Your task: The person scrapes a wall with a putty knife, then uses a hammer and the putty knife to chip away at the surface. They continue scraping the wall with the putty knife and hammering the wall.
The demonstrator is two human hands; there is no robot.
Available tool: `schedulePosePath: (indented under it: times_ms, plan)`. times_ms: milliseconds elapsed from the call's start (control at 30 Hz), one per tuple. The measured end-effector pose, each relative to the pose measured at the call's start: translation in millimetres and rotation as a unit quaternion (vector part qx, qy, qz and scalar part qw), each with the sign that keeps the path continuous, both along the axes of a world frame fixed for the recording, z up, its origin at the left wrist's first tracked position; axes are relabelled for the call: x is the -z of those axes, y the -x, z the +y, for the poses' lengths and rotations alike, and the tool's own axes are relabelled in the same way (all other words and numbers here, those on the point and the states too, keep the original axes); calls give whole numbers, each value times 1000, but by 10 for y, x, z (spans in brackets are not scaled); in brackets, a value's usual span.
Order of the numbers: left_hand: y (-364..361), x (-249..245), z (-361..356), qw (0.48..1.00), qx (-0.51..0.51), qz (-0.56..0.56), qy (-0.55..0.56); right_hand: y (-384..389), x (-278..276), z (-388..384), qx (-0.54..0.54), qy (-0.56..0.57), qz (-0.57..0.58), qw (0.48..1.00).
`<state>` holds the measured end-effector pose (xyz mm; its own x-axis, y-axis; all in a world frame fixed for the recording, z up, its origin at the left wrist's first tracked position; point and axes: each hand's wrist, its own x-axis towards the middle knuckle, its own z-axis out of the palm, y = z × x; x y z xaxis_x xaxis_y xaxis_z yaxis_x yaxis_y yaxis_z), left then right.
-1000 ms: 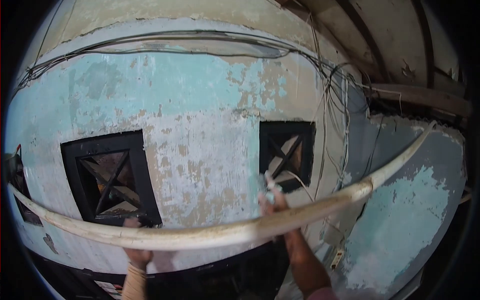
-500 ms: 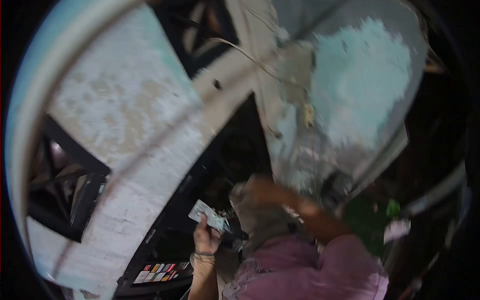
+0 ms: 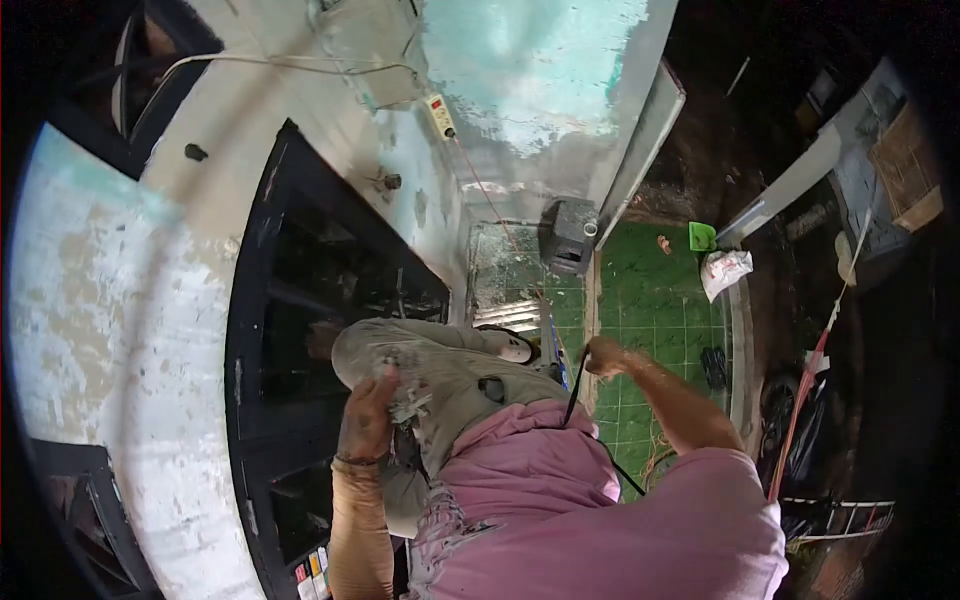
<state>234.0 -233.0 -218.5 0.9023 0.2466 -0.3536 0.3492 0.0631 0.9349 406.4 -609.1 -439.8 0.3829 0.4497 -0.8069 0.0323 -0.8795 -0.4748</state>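
I am looking straight down my own body: pink shirt (image 3: 600, 520), grey paint-spattered trousers (image 3: 440, 375). My left hand (image 3: 366, 418) is pressed against the trousers at the hip, its fingers closed around a small white packet (image 3: 408, 407). My right hand (image 3: 604, 356) is held out over the green floor, clenched on a thin black cord (image 3: 572, 398) that runs down along the shirt. A bracelet sits on my left wrist.
A black-framed window or door (image 3: 262, 300) stands in the peeling turquoise-and-white wall at left. A power strip (image 3: 440, 115) hangs on the wall. On the green tiled floor (image 3: 660, 300) below are a grey box (image 3: 572, 236), a green scoop (image 3: 702, 236) and a white bag (image 3: 726, 270). A ladder (image 3: 840, 515) shows at lower right.
The view swung from the wall down to my body and the floor. Both hands left the long white pipe; the left one came down to my hip with a white packet.
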Motion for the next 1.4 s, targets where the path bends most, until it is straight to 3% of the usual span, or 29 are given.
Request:
schedulePosePath:
  times_ms: [33,67,100,200,300,400,467,533,633,733,800,900,1000,1133,1167,1267,1300,1400]
  plan:
    - [-34,64,7,973,92,-64,-202,12,-37,-67,53,-7,70,996]
    - [-65,86,23,893,174,-125,-395,18,43,-135,88,-56,130,986]
    - [-185,47,-62,989,22,124,-75,99,174,-242,121,-102,193,968]
    - [-184,-95,-137,921,155,-80,-349,340,81,-159,164,-163,195,953]
    - [-202,-266,-139,989,30,95,-107,279,-4,107,210,-140,151,956]
    - [-273,-590,-128,993,-13,112,28,187,320,234,146,-124,49,980]
    - [-286,-515,149,995,5,99,-12,169,202,386,99,-88,-15,991]
    - [-357,-623,305,996,17,85,-26,248,703,377,-14,-75,-146,986]
    - [-560,-922,354,998,-5,55,9,342,929,432,130,-218,-71,965]
    - [-718,-948,470,995,30,82,-47,353,850,383,125,-209,-81,967]
    - [-826,-879,384,991,56,97,-72,375,662,387,-22,-165,-211,963]
    - [-912,-571,329,989,95,78,-82,383,309,342,63,-153,-122,979]
    - [-843,-338,154,994,52,100,-4,660,310,316,155,-131,-162,966]
    - [-905,-335,81,980,147,122,-47,1066,150,276,128,-176,-173,961]
    - [-923,-287,58,984,141,104,-34,1211,388,202,126,-246,-142,950]
    - [-977,-205,-60,986,124,105,-44,1155,132,260,66,-196,-154,966]
    - [-1007,-256,-78,976,150,142,-64,1178,124,270,123,-277,-138,943]
    - [-975,-220,-122,981,134,130,-60,1031,117,390,127,-158,62,977]
